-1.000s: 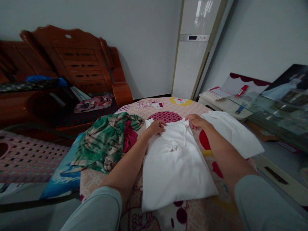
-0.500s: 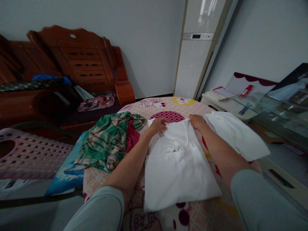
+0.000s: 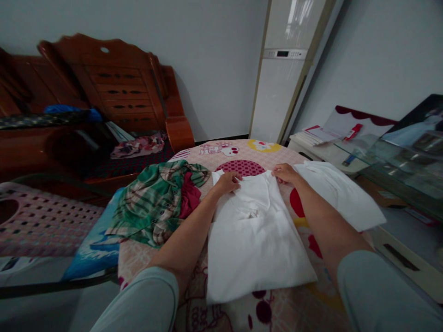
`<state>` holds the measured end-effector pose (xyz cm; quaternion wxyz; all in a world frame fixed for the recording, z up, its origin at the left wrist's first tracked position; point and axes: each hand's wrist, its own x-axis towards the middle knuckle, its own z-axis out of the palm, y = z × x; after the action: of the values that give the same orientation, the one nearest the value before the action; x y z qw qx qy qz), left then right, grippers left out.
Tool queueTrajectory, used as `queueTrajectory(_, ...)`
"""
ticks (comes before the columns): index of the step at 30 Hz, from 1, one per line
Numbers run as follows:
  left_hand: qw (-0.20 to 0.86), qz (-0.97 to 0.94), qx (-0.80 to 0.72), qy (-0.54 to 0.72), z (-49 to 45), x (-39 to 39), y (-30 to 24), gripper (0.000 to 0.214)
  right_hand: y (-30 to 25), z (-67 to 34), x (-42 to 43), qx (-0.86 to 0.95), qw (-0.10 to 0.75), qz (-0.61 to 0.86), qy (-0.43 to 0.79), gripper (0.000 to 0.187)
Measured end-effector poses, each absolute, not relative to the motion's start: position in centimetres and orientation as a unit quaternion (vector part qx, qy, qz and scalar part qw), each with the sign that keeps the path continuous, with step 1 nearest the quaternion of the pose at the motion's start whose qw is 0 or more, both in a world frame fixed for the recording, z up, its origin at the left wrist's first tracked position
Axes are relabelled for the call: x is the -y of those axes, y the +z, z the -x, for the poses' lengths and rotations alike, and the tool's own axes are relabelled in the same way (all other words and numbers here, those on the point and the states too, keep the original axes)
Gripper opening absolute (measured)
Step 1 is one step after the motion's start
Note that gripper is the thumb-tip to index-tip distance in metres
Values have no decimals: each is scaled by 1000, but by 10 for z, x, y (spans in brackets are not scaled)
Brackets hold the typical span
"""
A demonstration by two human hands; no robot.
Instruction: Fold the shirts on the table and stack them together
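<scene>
A folded white shirt (image 3: pixel 259 253) lies flat on the round table, its wider end toward me and a folded-over flap near the far end. My left hand (image 3: pixel 228 182) rests on the shirt's far left part, palm down, fingers loosely bent and slightly apart. At the far right corner, my right hand (image 3: pixel 285 173) has its fingers curled together against the shirt's edge. To the left of my left arm is a crumpled green plaid shirt (image 3: pixel 148 203) with a dark pink cloth (image 3: pixel 189 196) by it. Another folded white garment (image 3: pixel 339 193) lies beyond my right forearm.
A pink patterned tablecloth (image 3: pixel 277 150) covers the table. Wooden seats (image 3: pixel 117 87) stand at the back left, with a pink woven chair back (image 3: pixel 44 216) nearer. A tall white air conditioner (image 3: pixel 280 92) is behind. Glass shelving (image 3: pixel 398 170) stands on the right.
My right hand has shifted slightly right, its fingers now more curled at the shirt's corner. My left hand and the shirt are almost unchanged.
</scene>
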<state>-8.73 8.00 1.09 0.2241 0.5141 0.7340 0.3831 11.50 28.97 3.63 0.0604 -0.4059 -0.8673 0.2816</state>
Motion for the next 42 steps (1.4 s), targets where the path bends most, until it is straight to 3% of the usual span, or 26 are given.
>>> queueTrajectory(4,222,-521,-718,404,90,-82,9,33,43,-116,-296,894,51,363,257,16)
queueTrajectory(11,171,-526,-735,393,91,-86,9,37,55,-109,-298,956,-16,293,-11,14)
queueTrajectory(18,76,-530,-788,302,78,-85,3,32,32,-106,-279,930,-22,362,-55,30)
queueTrajectory(21,53,-533,-798,278,74,-85,1,31,34,-104,-265,914,17,399,-74,34)
queueTrajectory(25,20,-515,-818,256,74,-85,0,29,50,-108,-223,917,101,385,-29,27)
queueTrajectory(30,6,-515,-815,266,76,-84,-2,29,55,-128,-147,960,112,208,151,18)
queueTrajectory(37,73,-549,-778,296,84,-78,6,22,31,-135,-109,955,110,263,83,10)
queueTrajectory(42,108,-572,-760,289,89,-79,8,29,27,-139,-115,941,150,232,194,8)
